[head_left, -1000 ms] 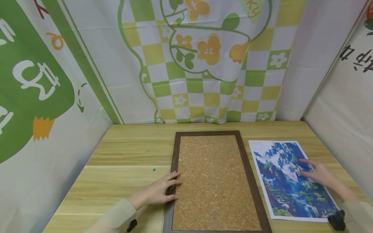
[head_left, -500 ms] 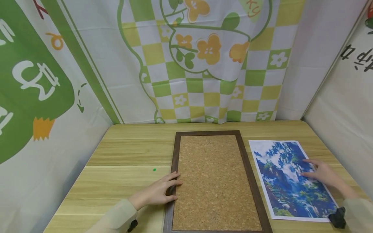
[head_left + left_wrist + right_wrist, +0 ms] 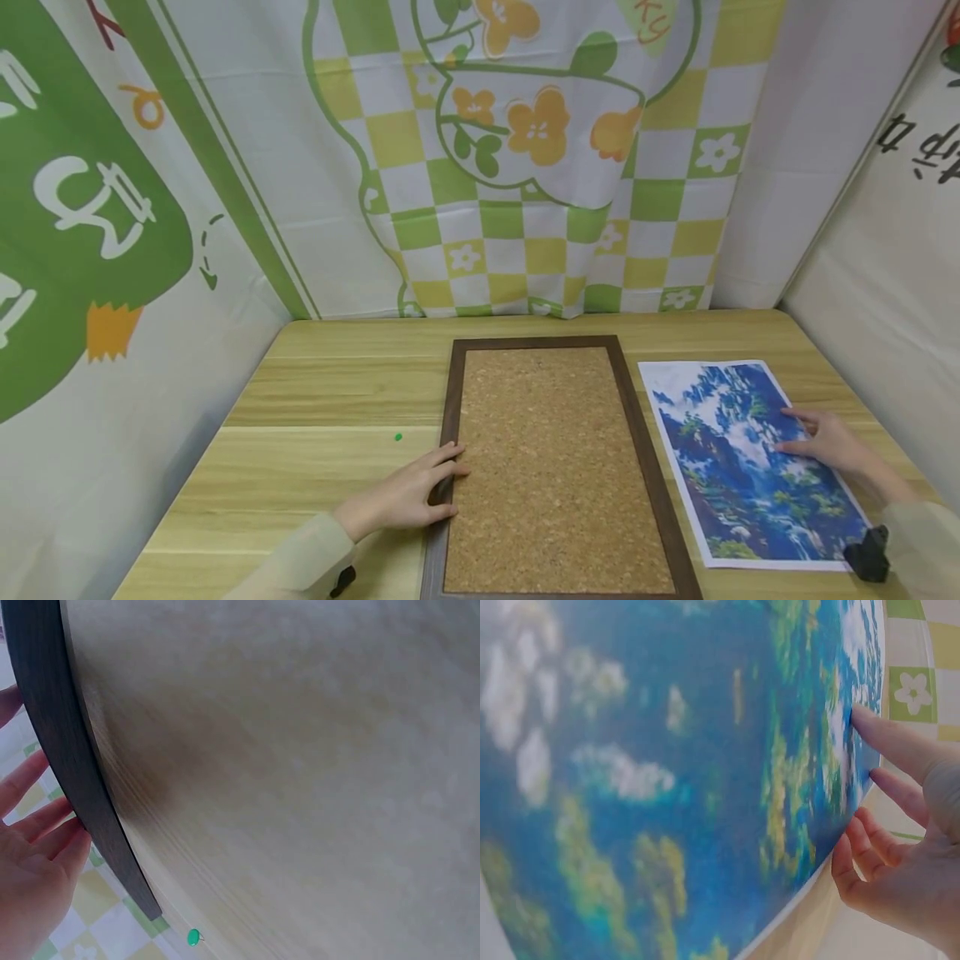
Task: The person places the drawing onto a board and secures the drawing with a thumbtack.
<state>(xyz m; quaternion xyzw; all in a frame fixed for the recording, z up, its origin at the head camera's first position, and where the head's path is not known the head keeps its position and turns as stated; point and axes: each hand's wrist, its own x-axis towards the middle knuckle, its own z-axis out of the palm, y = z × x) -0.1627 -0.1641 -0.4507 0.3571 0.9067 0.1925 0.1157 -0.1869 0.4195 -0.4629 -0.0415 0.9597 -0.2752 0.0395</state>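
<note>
seen on a pale wood-grain table (image 3: 330, 379), before a green, yellow and white checked curtain (image 3: 502, 221) and between printed fabric walls (image 3: 97, 208). extending from a pale sleeve (image 3: 300, 558), with the left hand (image 3: 397, 498) touching the left bar of a dark wooden frame (image 3: 647, 458), with fingers spread apart and thumb against the wood. reaching in opposite, with the right hand (image 3: 828, 446) at the right edge of a blue landscape print (image 3: 742, 467), with thumb and forefinger apart, touching the paper. filled inside the frame with a cork panel (image 3: 551, 475); lying flat mid-table, with the print flat just beside it, and a green pushpin (image 3: 398, 437) to the left.
</note>
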